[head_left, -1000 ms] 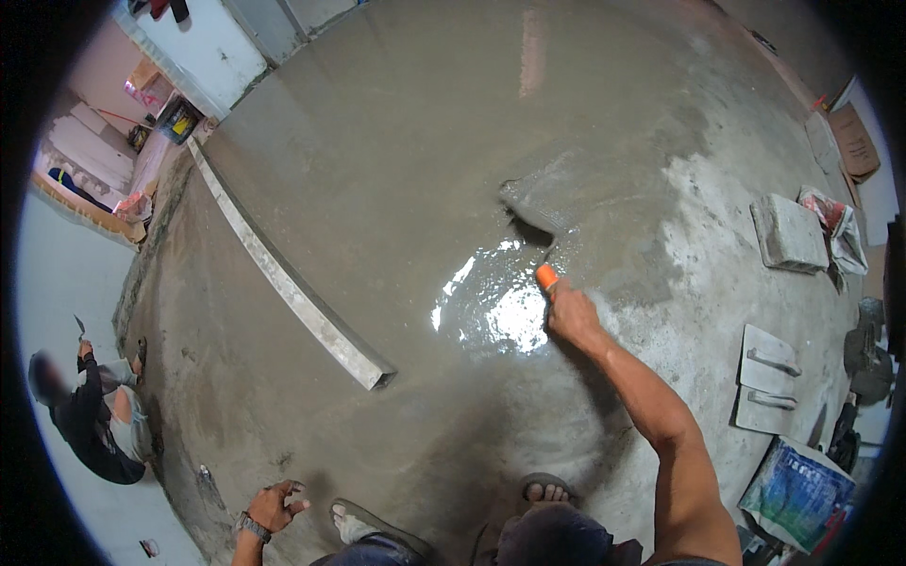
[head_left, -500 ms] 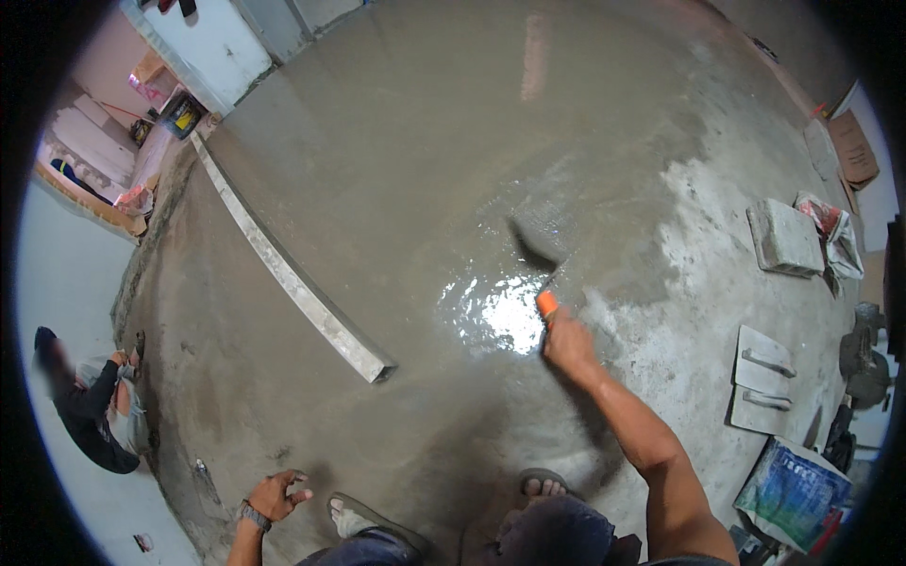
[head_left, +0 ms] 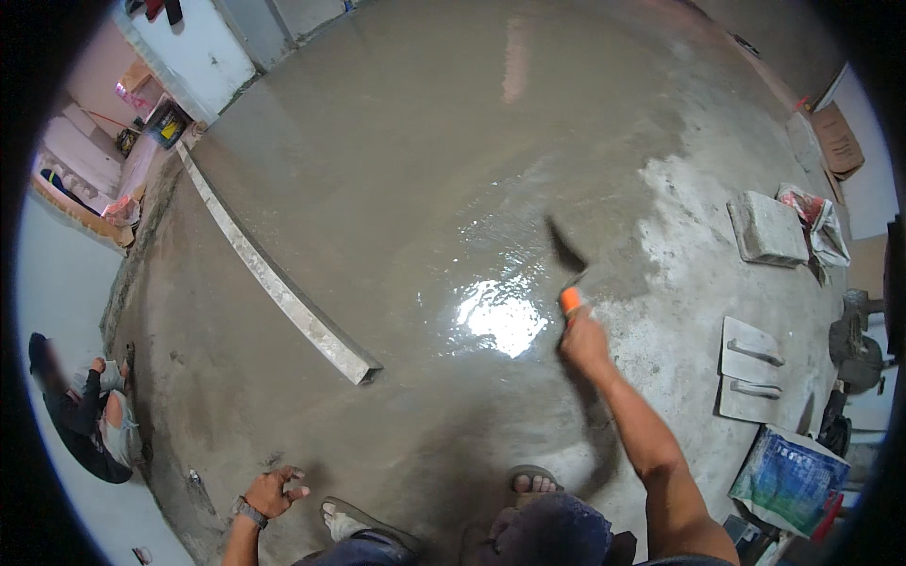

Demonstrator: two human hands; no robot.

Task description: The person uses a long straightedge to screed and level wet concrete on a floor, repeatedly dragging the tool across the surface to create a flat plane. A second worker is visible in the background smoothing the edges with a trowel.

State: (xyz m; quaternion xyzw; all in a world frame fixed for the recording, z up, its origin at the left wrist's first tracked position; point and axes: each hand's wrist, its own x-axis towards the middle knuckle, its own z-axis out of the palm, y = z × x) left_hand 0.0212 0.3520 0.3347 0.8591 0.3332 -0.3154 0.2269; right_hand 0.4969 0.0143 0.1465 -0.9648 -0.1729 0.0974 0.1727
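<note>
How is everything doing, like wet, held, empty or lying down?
Trowel: held.
Right hand: closed around the trowel.
Left hand: empty, fingers bent.
Floor: shiny, wet-looking in the middle, paler at right.
Long grey bar: lying on the floor.
Two handled floats: lying side by side.
Other person: seated or squatting.

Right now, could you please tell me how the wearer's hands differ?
The left hand is empty and loosely open; the right hand is closed around the orange handle of the trowel. The right hand is farther forward than the left hand. The left hand has a watch at its wrist; the right hand shows none. Both are ungloved.
</note>
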